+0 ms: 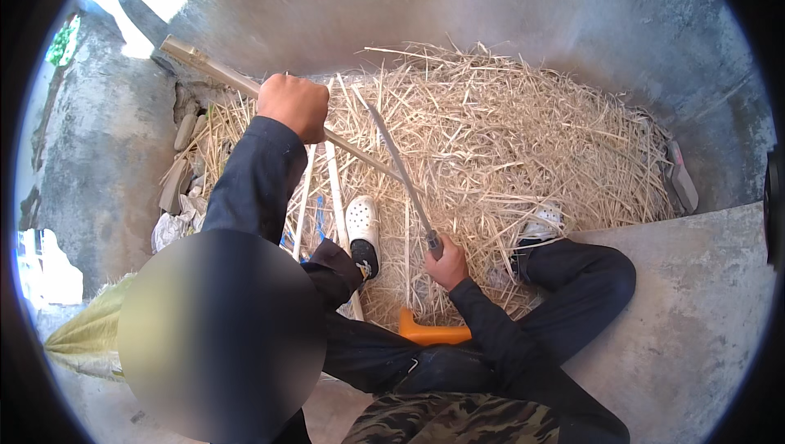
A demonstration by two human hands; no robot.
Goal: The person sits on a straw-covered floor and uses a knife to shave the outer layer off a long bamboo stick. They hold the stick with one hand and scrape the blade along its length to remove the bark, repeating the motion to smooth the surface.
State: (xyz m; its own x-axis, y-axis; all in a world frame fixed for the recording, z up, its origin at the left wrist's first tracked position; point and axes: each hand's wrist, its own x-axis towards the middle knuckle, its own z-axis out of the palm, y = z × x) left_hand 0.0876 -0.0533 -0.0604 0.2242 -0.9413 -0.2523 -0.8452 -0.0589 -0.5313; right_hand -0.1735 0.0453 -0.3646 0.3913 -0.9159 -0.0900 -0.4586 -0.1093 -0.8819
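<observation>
My left hand [293, 105] is raised and closed around a long pale cane stalk [221, 74] that runs from the upper left down toward the middle. My right hand [446, 264] grips the handle of a long thin knife [401, 172], whose blade points up and left and crosses the stalk near its lower end. Both arms wear dark sleeves. Beneath the hands lies a big heap of dry straw-like peelings [507, 141]. My feet rest in it, one in a white clog [362, 226], the other in a white shoe [541, 223].
Several peeled pale stalks [337, 190] lie by the clog. An orange object [432, 333] sits between my legs. A concrete wall [491, 2] curves behind the heap, and a concrete ledge [703, 305] is at the right. Sandals [680, 179] lie at the heap's right edge.
</observation>
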